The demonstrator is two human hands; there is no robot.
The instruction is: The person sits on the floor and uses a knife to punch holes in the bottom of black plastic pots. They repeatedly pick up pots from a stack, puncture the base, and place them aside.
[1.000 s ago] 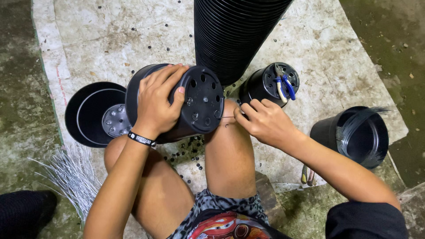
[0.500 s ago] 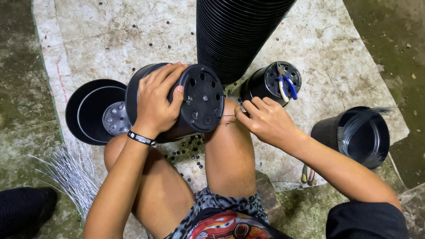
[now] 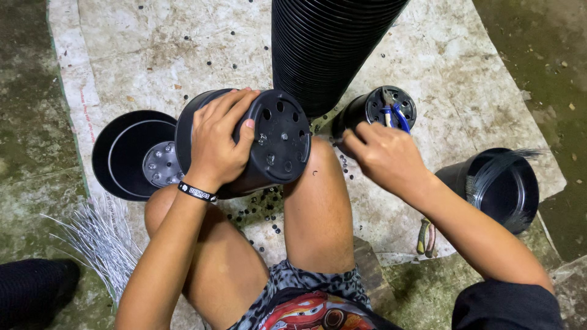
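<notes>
A pale mat (image 3: pixel 183 43) lies on the floor under both hands. Just beyond the right hand (image 3: pixel 386 157) rises a tall stack (image 3: pixel 327 49) of nested black pots, tilted toward the top of the view. The left hand (image 3: pixel 217 143) grips a black pot (image 3: pixel 275 143) lying on its side across the knees, fingers wrapped over its wall, its holed bottom facing the right hand. Left of that hand, an open pot (image 3: pixel 125 153) lies on the mat, touching the held pot. Right of the right hand, another pot (image 3: pixel 507 186) holds thin wires. Just beyond the right hand's fingertips lies a small pot (image 3: pixel 373 110) with blue-handled pliers (image 3: pixel 394 113) on its bottom. The right hand is curled, fingers pinched together; whether it holds anything I cannot tell. Near the left forearm lies a bundle of silvery wires (image 3: pixel 98 238). Small black discs (image 3: pixel 269 214) dot the mat near the knees.
</notes>
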